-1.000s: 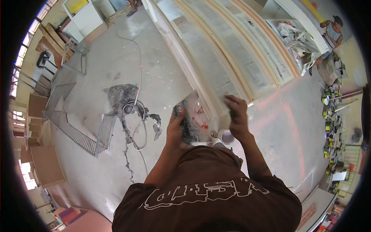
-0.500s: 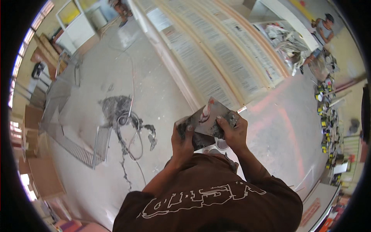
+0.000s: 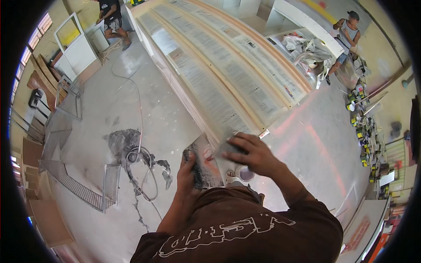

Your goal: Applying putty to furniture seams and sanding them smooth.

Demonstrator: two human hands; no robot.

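Note:
My left hand (image 3: 187, 173) grips the edge of a flat grey plate (image 3: 207, 164), its thumb on the face. The plate is dark and crusted along one side and carries a red and whitish smear of paste. Just to the right, my right hand (image 3: 254, 153) is closed on a flat grey spreader (image 3: 223, 150), slightly blurred, whose edge comes close to the plate. I cannot tell whether the two touch. Beyond both hands lies a long panel (image 3: 206, 83) covered with newspaper strips between tan ridges.
A round container (image 3: 245, 173) stands on the floor by my foot. A hose (image 3: 151, 177) lies coiled at left near a bent metal mesh (image 3: 83, 188). Several tins (image 3: 363, 131) line the right wall. One person (image 3: 112, 19) stands far left, another (image 3: 348, 37) sits far right.
The spreader, earlier against the plate, has moved apart to the right with my right hand. My left hand has shifted left and down, tilting the plate. More of the panel shows.

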